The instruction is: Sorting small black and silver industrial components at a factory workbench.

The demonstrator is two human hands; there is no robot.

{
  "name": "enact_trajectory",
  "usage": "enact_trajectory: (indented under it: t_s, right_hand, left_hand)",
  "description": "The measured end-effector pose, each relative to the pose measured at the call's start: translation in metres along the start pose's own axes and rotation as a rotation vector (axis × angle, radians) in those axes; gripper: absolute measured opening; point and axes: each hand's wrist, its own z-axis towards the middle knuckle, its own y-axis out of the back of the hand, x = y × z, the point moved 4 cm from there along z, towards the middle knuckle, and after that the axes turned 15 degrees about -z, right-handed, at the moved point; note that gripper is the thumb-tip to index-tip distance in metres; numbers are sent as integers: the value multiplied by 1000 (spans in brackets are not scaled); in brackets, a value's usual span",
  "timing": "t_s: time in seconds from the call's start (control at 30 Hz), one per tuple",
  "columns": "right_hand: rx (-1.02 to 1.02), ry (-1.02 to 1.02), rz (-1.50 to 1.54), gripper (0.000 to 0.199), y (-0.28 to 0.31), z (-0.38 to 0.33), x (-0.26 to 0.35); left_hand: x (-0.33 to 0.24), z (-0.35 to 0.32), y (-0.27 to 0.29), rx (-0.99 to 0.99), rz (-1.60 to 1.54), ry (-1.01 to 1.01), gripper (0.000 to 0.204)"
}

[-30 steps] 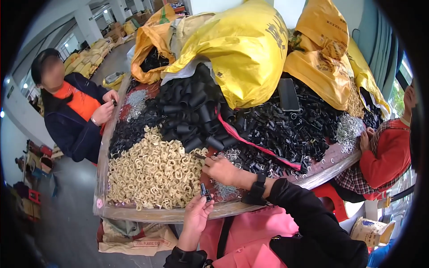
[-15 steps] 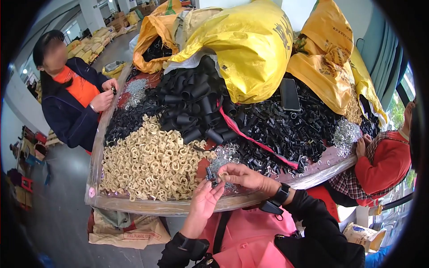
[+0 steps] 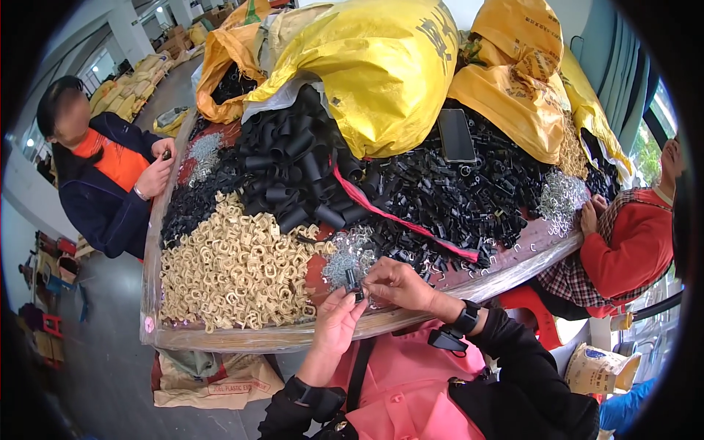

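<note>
My left hand (image 3: 336,317) pinches a small black plastic part (image 3: 351,279) upright between thumb and fingertips, over the table's near edge. My right hand (image 3: 400,284) meets it from the right, its thumb and fingertips pressed together against the part's side. Whatever lies between the right fingertips is hidden. Just beyond both hands is a small heap of silvery metal pieces (image 3: 349,253). To their left spreads a big pile of beige ring-shaped plastic pieces (image 3: 238,268).
Black tubes (image 3: 293,161) and small black parts (image 3: 469,194) cover the table's middle, with a pink strip (image 3: 396,216) across them. A phone (image 3: 457,136) lies beside a yellow sack (image 3: 374,73). Co-workers sit left (image 3: 110,183) and right (image 3: 623,249). A wooden rim (image 3: 242,337) edges the table.
My right hand has brought its fingertips in against the black part; the beige ring it pinched before is now out of sight. The view has shifted slightly.
</note>
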Motion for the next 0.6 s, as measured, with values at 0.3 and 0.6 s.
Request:
enact_trajectory:
  t_s: [0.3, 0.6]
  right_hand:
    - [43, 144, -30, 10, 26, 5, 20]
    - [116, 216, -116, 13, 20, 4, 34]
  left_hand:
    - [5, -4, 9, -75, 32, 97, 20]
    - [8, -8, 7, -67, 41, 123, 21]
